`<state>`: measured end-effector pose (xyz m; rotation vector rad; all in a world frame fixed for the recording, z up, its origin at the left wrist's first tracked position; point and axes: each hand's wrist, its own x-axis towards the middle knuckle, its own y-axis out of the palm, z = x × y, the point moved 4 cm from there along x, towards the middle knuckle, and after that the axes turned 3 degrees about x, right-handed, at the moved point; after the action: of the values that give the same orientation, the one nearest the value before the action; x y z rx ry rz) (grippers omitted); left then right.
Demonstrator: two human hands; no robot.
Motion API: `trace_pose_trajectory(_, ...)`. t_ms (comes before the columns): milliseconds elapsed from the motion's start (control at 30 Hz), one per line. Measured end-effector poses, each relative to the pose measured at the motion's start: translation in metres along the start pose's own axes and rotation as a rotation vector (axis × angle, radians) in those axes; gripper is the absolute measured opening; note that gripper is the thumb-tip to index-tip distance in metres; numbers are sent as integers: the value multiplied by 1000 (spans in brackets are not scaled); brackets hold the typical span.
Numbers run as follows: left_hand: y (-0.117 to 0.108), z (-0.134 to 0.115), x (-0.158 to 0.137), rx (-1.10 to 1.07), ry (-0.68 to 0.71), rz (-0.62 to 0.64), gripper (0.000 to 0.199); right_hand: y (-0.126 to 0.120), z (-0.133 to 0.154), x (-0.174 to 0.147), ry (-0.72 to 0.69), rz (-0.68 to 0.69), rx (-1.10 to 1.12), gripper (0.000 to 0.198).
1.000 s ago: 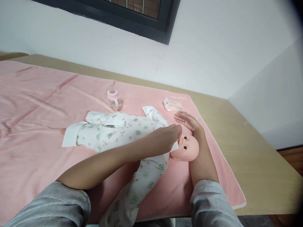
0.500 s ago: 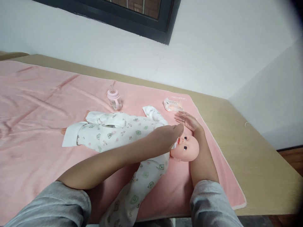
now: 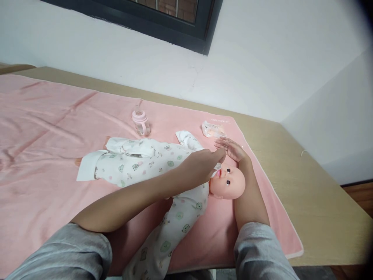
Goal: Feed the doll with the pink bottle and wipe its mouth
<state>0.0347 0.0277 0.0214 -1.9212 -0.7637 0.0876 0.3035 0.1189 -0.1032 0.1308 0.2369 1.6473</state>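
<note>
A baby doll [image 3: 233, 186] in a white, animal-printed outfit [image 3: 171, 155] lies on its back, its head to the right. My left hand [image 3: 204, 165] is over the doll's chin and neck, its fingers curled together around a small white cloth or tissue [image 3: 217, 167]. A corner of this white piece shows beside the doll's mouth; the rest is hidden under the hand. Beyond the head, my right hand [image 3: 230, 148] rests with its fingers stretched out, and its forearm curves around the top of the head. Nothing shows in it.
A pink baby bottle [image 3: 141, 121] with a handle stands behind the doll. Near the blanket's far right corner lies a clear plastic packet [image 3: 214, 129]. The pink blanket [image 3: 43, 147] covers much of the wooden table [image 3: 291, 163], which meets a white wall [image 3: 247, 58].
My left hand has lifted and rolled slightly, its fingers more curled, so more of the doll's mouth and the white piece shows. My right hand and the doll's body look still.
</note>
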Motion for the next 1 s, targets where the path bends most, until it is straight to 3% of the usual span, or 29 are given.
trace_pose_trajectory(233, 3, 2, 3, 26, 12, -85, 24, 2, 1, -1, -15, 1, -12, 30)
trace_pose_trajectory(1000, 8, 3, 8, 8, 2, -60, 23, 4, 2, -2, 4, -14, 1, 32)
